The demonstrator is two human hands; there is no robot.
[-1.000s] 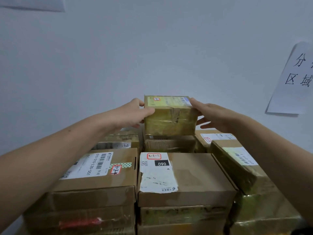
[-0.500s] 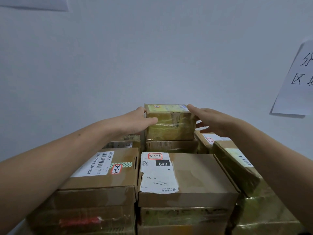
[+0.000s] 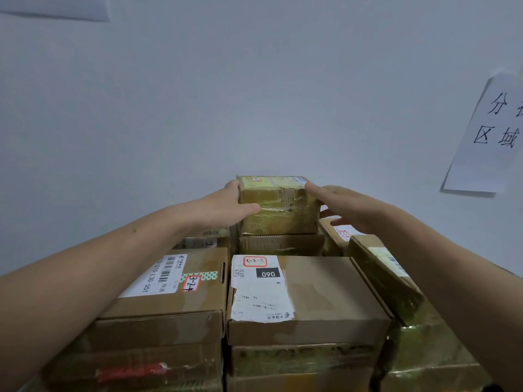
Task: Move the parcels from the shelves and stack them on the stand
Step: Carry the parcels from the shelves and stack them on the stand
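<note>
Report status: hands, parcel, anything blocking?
Left hand grips small taped parcel at left corner; right hand flat on its right side. Parcel sits on brown box at the back. Nothing on top of it.

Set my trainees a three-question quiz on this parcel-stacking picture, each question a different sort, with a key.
1. True or false: the left hand and the right hand both touch the small yellow tape-wrapped cardboard parcel.
2. What hangs on the grey wall at the right? A) a white paper sheet with black handwritten characters B) a round clock C) a green poster
3. Fill in: the thumb lying across the parcel's front face belongs to the ___ hand.
Key: 1 true; 2 A; 3 left.
</note>
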